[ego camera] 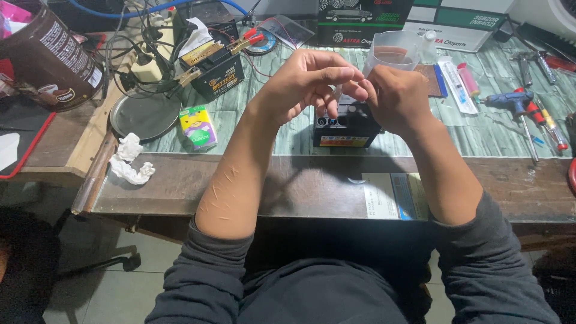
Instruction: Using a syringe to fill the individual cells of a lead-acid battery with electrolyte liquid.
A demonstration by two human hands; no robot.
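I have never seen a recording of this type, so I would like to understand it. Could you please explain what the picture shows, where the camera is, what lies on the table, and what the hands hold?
There is no machine here. A person works with two bare hands, and one camera on the person's head looks down, so you see the forearms from above.

The left hand and right hand meet above a small black battery near the edge of the worktable. Their fingertips pinch something very small; the picture does not show what it is, so I cannot judge either grip.

Behind the hands stands a clear measuring cup. On the left are a second battery with clamps, a round metal plate, a small green packet and crumpled tissue. On the right are a blue glue gun, a syringe and screwdrivers.
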